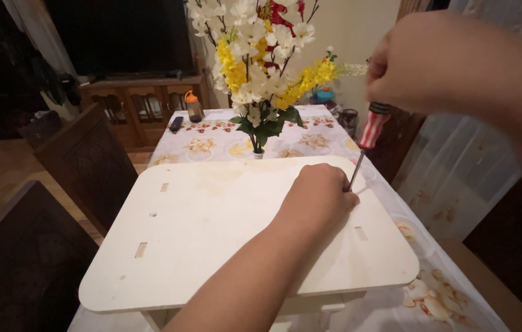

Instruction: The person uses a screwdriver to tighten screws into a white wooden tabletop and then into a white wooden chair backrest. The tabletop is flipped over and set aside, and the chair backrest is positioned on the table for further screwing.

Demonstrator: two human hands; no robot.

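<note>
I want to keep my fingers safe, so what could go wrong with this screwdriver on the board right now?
The screwdriver tip sits right beside the left hand steadying it on the wooden board; a slip could jab those fingers. The right hand bears down from the top of the handle, so the tilted shaft might skid. The vase of flowers stands close behind the board and could tip if the board shifts.

The screwdriver [368, 138] tip hides behind the left hand [316, 200]; its handle top sits inside the right hand [439, 61].

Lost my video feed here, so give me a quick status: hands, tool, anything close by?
Right hand grips striped screwdriver, tip down at pale wooden panel. Left hand pinches beside the tip. Flower vase just behind the panel.
</note>
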